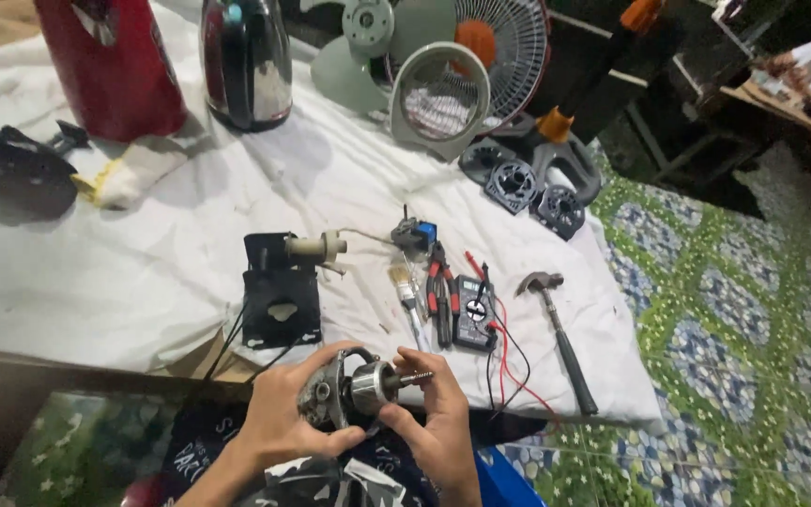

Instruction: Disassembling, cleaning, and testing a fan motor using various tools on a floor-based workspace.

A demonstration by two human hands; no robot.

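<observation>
Left hand: the left hand (279, 413) is gripping the grey housing end of a small fan motor (349, 390), fingers wrapping round it.
Right hand: the right hand (438, 418) is grasping the motor's shiny metal end, fingertips lying beside the shaft that is pointing right.
Motor: it is being held at the near edge, just in front of the counter (143, 282).
Just beyond: a black bracket (281, 300), a paintbrush (405, 291), pliers (439, 296), a multimeter (473, 314) and a hammer (560, 338) are lying on the white cloth.
Far side: a kettle (246, 61) and a fan guard (440, 99) are standing there.

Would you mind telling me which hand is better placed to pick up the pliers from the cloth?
Probably the right hand: it is nearer the pliers, while the left hand wraps the motor.
</observation>
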